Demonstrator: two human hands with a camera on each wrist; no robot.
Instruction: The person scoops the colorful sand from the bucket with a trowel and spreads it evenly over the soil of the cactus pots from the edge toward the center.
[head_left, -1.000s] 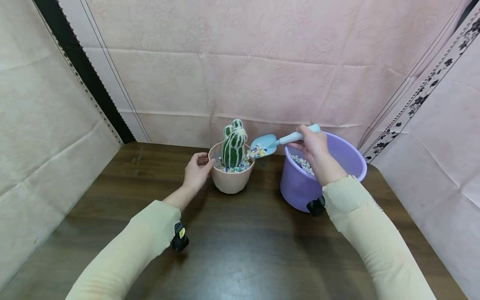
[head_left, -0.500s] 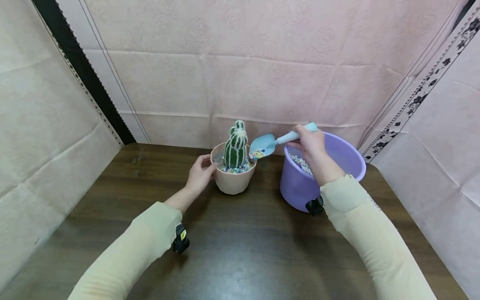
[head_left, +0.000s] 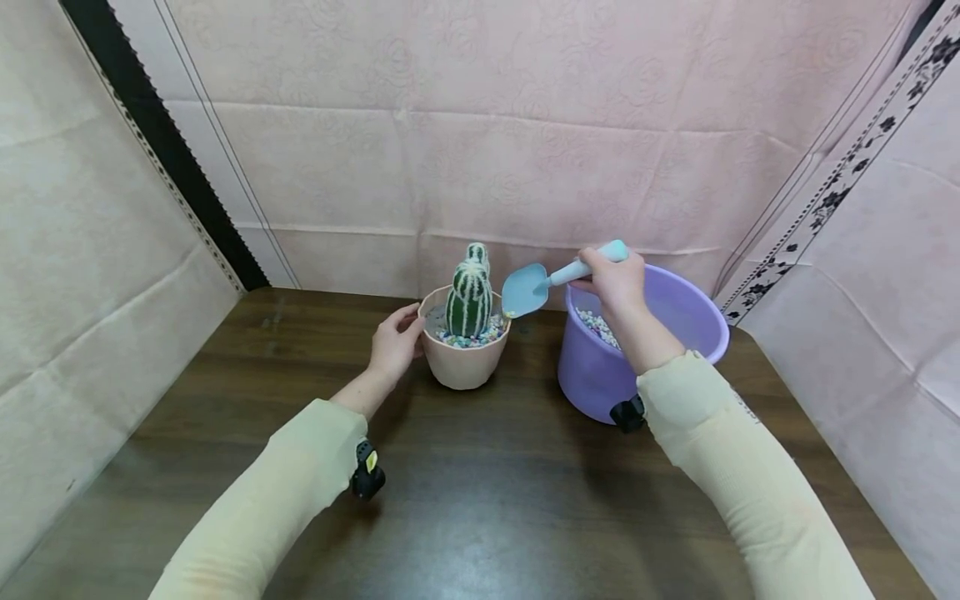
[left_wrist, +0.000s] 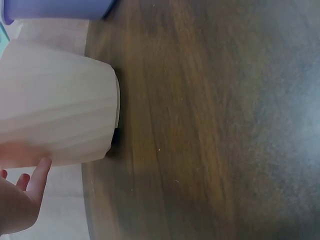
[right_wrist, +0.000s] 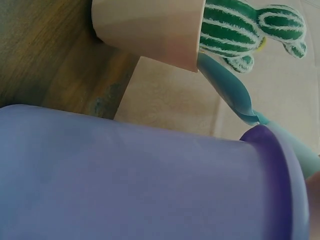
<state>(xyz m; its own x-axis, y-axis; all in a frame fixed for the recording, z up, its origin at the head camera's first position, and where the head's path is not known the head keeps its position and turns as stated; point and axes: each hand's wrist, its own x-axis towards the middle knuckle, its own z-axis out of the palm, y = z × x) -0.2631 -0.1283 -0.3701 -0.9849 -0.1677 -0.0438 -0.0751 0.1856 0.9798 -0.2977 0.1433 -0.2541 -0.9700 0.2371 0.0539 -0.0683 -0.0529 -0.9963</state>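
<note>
A green and white striped cactus (head_left: 468, 304) stands in a pale pink pot (head_left: 461, 367) with colourful pebbles (head_left: 480, 336) around its base. My left hand (head_left: 395, 346) touches the pot's left side with its fingertips; in the left wrist view one finger (left_wrist: 40, 177) lies against the wall. My right hand (head_left: 618, 287) grips a light blue trowel (head_left: 525, 290) by its handle, above the purple bucket (head_left: 600, 383). The trowel's blade tips down at the pot's right rim, with a few yellowish pebbles at its tip. The right wrist view shows the blade (right_wrist: 230, 90) meeting the rim.
More small pebbles (head_left: 598, 327) lie inside the bucket, which stands on the dark wooden table (head_left: 480, 500) to the pot's right. Pale cloth (head_left: 450, 167) hangs right behind the pot and bucket, with further cloth on both sides.
The trowel has tilted down, and the colourful pebbles on its blade have slid off into the pot, leaving only a few. The pot shifted slightly right, then back left with my left hand.
</note>
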